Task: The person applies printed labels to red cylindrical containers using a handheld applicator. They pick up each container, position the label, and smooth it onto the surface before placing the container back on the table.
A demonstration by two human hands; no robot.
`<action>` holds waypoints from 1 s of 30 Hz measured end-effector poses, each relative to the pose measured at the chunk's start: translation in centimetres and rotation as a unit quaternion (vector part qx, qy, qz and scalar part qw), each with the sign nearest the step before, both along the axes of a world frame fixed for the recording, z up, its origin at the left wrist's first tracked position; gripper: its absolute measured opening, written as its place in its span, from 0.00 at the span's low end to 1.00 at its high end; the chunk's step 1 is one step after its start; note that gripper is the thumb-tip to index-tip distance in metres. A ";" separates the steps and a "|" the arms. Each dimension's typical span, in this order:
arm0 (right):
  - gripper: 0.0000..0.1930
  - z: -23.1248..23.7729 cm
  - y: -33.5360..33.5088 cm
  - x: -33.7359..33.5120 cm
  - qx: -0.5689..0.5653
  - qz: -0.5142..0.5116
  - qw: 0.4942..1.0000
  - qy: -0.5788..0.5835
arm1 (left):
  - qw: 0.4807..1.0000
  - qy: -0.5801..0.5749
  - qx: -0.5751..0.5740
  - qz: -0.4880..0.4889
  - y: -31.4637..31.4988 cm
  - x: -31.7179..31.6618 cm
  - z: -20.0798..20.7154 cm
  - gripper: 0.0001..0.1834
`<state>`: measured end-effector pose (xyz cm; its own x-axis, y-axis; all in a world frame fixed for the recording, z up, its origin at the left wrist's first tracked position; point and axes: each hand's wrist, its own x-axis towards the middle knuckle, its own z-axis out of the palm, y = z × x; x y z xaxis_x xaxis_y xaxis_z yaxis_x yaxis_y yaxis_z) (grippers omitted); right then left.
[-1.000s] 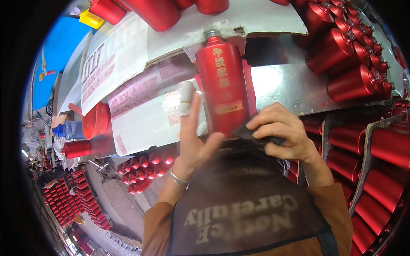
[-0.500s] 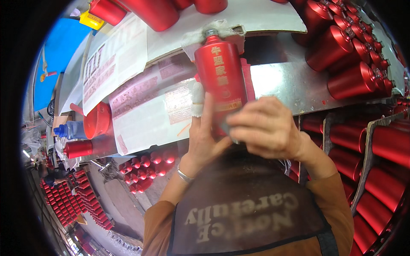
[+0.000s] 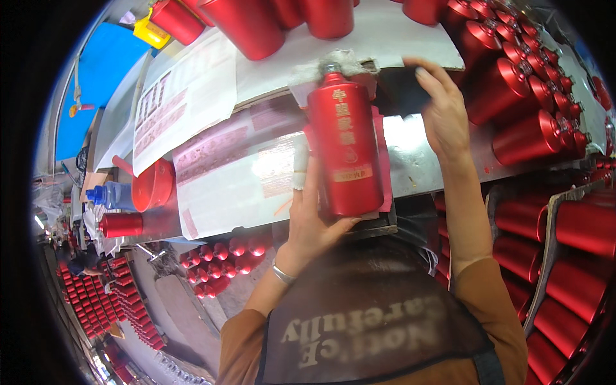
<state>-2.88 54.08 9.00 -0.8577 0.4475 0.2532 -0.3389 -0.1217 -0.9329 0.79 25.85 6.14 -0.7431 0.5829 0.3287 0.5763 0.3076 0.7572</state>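
A red bottle (image 3: 348,144) with gold lettering and a dark neck lies in front of me, its neck pointing away. It rests on a pinkish-red padded support (image 3: 384,160) with crumpled white wrapping at the neck end. My left hand (image 3: 311,224) steadies it, fingers along its left side and thumb across its base. One of that hand's fingers wears a white wrap (image 3: 299,160). Off to the right, apart from the bottle, my right hand (image 3: 443,109) is raised over the bench beside a dark gap. Its fingers are extended and slightly bent, with nothing visible in them.
Red bottles (image 3: 520,96) crowd the bench on the right, and racks of red bottles (image 3: 581,224) stand below. Upside-down red containers (image 3: 250,29) line the far edge. At left are a printed sheet (image 3: 186,96), a red cup (image 3: 153,184) and a blue-capped clear bottle (image 3: 115,195).
My right hand has left the bottle's lower end, moving away and to the right; the small grey item at its fingertips no longer shows. My left hand stays at the bottle.
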 end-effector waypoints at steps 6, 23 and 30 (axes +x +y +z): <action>0.23 -1.6 -3.1 6.6 0.070 0.150 0.952 -0.257 | 1.000 -0.023 0.002 0.004 -0.3 0.2 -1.2 0.57; 0.24 -3.4 -3.6 9.3 0.157 0.070 0.954 -0.246 | 0.948 0.082 -0.166 0.259 -13.1 -7.0 -3.1 0.44; 0.23 -3.8 -2.7 9.3 0.159 0.021 0.963 -0.217 | 0.827 0.080 -0.352 0.432 -23.1 -8.5 -3.9 0.31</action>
<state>6.37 51.34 5.16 -0.9292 0.3693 -0.0153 0.0910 0.1883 -0.9779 -7.69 2.78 2.22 -0.9618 -0.0536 0.2683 -0.0129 0.9884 0.1514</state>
